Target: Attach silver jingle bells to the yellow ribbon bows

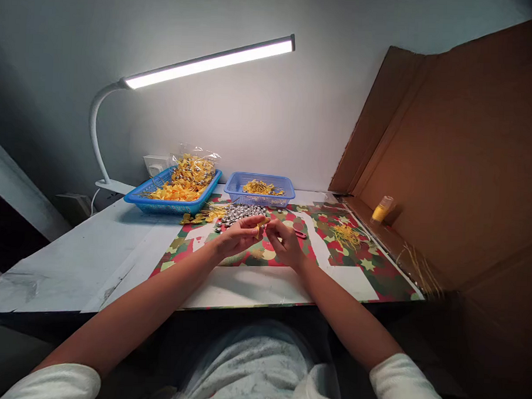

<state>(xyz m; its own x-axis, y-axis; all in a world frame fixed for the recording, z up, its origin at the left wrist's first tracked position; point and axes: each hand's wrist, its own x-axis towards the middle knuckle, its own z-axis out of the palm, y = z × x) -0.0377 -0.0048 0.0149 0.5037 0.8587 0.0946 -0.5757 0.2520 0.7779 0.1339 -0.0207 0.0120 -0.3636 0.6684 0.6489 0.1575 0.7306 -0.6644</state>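
My left hand (238, 236) and my right hand (285, 241) meet over the patterned mat (369, 268) at the middle of the table. Between their fingertips they pinch a small yellow piece (261, 224); both hands touch it. Just beyond the hands lies a heap of small shiny metal parts (241, 214), with loose yellow pieces (203, 216) to its left. A small red tool (300, 233) lies on the mat right beside my right hand.
Two blue baskets stand at the back: a large one (171, 196) with yellow pieces and a clear bag, a smaller one (261, 190). Yellow threads (347, 234) lie right. A yellow bottle (382, 209) stands by the cardboard wall (462, 155). A desk lamp (210, 60) hangs overhead.
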